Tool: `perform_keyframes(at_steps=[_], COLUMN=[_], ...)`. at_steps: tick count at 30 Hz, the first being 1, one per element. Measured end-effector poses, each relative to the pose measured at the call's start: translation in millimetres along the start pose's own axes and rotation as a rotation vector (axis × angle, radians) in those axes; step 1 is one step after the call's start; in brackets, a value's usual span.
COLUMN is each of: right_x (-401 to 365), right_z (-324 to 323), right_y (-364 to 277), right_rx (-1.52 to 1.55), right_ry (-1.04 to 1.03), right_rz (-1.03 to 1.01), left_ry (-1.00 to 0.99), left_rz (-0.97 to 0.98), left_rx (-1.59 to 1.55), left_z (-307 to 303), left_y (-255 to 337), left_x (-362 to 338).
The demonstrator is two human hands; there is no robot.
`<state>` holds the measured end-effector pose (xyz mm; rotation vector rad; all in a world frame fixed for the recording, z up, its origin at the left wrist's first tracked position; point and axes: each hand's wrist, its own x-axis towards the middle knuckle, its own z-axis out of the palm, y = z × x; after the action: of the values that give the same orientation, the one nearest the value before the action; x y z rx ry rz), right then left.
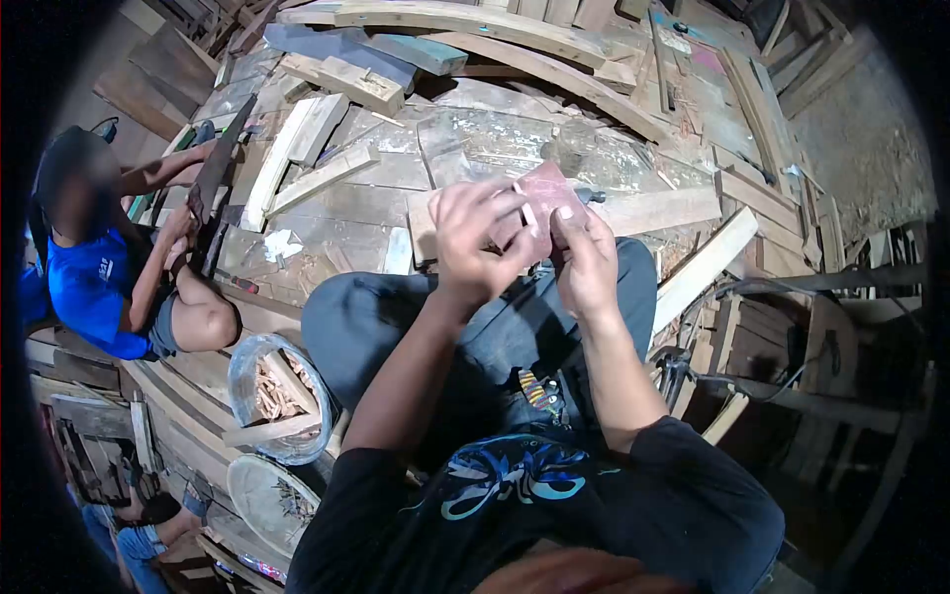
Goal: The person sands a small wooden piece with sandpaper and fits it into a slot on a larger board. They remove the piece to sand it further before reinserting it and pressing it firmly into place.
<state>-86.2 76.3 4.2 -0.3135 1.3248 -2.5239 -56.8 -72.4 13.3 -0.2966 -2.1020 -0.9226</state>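
Note:
A reddish-brown sheet (pixel 552 188), which looks like sandpaper, is held up in front of my lap. My right hand (pixel 586 247) grips its lower right part, with the thumb on its face. On the other side, my left hand (pixel 473 233) is raised with its fingers curved and spread, slightly blurred, close to the sheet's left edge. A small pale piece (pixel 528 214) shows between the left fingers and the sheet; what it is I cannot make out. Beyond both hands lies the worn plank floor (pixel 396 203).
Cut wood pieces (pixel 361 84) and long curved boards (pixel 475 22) lie ahead. At the left sits a person in blue (pixel 94 287) with a saw (pixel 223 153). A bucket of wood chips (pixel 237 371) and a second bucket (pixel 247 495) stand by my left knee. A pale beam (pixel 708 262) lies right.

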Motion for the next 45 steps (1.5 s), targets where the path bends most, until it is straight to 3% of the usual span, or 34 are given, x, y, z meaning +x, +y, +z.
perform_keyframes(at_steps=[4,6,9,13,17,21,25,32,36,37,40,45], right_x=[-1.3,-1.4,0.7,-0.3,-0.1,-0.2,-1.8,-2.1,1.2,2.1,-3.0,-1.3], right_z=[1.5,4.8,1.0,1.9,2.2,-2.4,3.6,-1.0,0.4,1.2,1.3,-9.1], right_y=[-2.3,-3.5,-0.6,-3.2,-5.0,-4.2,-9.5,-8.3,-8.9,-8.9,-11.9,-18.5], right_rx=[-0.045,-0.069,-0.076,-0.071,-0.052,-0.086,-0.039,-0.07,-0.048,-0.047,-0.048,-0.04], right_ry=[-0.006,-0.02,0.001,0.003,0.008,-0.022,0.006,-0.002,0.0,0.002,0.027,0.022], right_rz=[-0.033,-0.039,-0.027,-0.016,-0.013,-0.02,0.006,0.001,-0.013,-0.017,0.008,-0.001], left_ry=[0.036,0.051,0.006,0.095,0.01,0.139,0.017,0.066,-0.015,0.058,0.086,-0.03], left_rz=[0.007,-0.08,0.009,-0.163,-0.09,-0.19,-0.075,-0.098,-0.043,-0.118,-0.177,-0.168], left_rx=[-0.027,-0.082,-0.024,-0.117,-0.054,-0.168,-0.091,-0.062,0.041,-0.095,-0.107,-0.028], left_z=[3.3,7.0,1.0,7.3,2.3,7.8,2.2,7.1,0.2,6.8,14.0,12.0], left_y=[-4.5,-7.6,1.2,-10.6,-4.0,-13.0,-2.9,-6.9,-4.1,-8.7,-9.6,4.6], left_x=[-0.3,-2.7,0.0,-1.3,-1.8,-0.4,-3.3,-6.1,-2.6,-4.8,-10.6,-7.0])
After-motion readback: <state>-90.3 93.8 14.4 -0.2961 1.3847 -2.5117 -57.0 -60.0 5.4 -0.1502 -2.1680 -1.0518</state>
